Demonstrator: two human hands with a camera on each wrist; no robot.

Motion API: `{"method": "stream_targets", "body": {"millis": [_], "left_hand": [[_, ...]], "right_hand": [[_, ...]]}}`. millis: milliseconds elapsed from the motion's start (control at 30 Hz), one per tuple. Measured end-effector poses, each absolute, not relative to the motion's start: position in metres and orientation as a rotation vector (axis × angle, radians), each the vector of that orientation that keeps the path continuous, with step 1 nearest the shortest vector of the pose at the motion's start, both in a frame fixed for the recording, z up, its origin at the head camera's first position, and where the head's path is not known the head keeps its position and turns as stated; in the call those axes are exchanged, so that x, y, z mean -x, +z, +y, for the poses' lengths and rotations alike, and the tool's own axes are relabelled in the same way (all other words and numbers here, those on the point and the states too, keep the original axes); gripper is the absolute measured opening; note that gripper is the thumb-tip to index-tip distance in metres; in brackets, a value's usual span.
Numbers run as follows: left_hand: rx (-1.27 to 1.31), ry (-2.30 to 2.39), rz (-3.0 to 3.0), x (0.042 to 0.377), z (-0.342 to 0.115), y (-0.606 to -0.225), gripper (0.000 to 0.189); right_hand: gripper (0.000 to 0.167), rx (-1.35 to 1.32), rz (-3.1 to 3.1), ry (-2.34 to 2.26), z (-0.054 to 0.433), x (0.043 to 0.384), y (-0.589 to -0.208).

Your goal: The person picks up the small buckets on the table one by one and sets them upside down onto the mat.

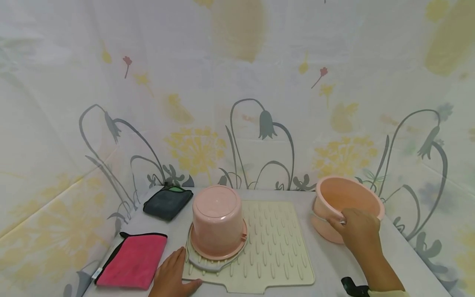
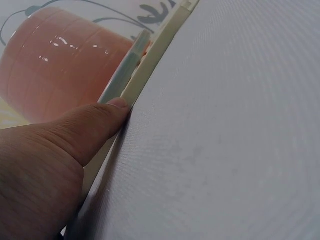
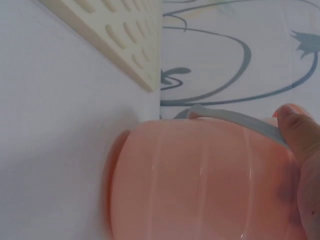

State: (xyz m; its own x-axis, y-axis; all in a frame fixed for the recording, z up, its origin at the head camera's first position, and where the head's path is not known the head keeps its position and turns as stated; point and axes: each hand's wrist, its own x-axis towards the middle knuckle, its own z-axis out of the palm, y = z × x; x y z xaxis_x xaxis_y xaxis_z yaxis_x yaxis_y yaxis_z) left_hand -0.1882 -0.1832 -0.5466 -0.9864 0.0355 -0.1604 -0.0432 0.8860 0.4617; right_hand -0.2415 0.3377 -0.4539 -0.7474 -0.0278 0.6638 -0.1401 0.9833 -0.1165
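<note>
Floral-curtained bench (image 1: 326,264): right hand (image 1: 358,231) pinched bucket (image 1: 346,206) rim; left hand (image 1: 172,276) lay spread, steadying mat (image 1: 282,251). Firmer rim grip advised.

No readable text, label, brand, number or sign in any view. Backdrop cloth (image 1: 237,103): printed flowers only, no lettering. Pink buckets (image 1: 217,220) (image 1: 346,202), drying mat (image 1: 274,247), red cloth (image 1: 133,260), dark cloth (image 1: 168,203): no markings legible. Small white tag (image 1: 97,273) at 7 o'clock corner of red cloth: too small to read.
</note>
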Motion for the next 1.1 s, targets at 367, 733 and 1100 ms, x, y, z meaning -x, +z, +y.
{"method": "stream_targets", "body": {"millis": [367, 733, 1100], "left_hand": [[-0.008, 0.709, 2.89, 0.189, -0.185, -0.548, 0.124], [-0.015, 0.738, 2.883, 0.187, -0.185, -0.545, 0.123], [-0.02, 0.777, 2.869, 0.189, -0.186, -0.548, 0.125]], "right_hand": [[0.054, -0.054, -2.411, 0.35, 0.322, 0.227, -0.44], [0.051, -0.006, -2.461, 0.503, 0.305, 0.211, -0.424], [0.036, 0.034, -2.443, 0.696, 0.288, 0.2, -0.427]]}}
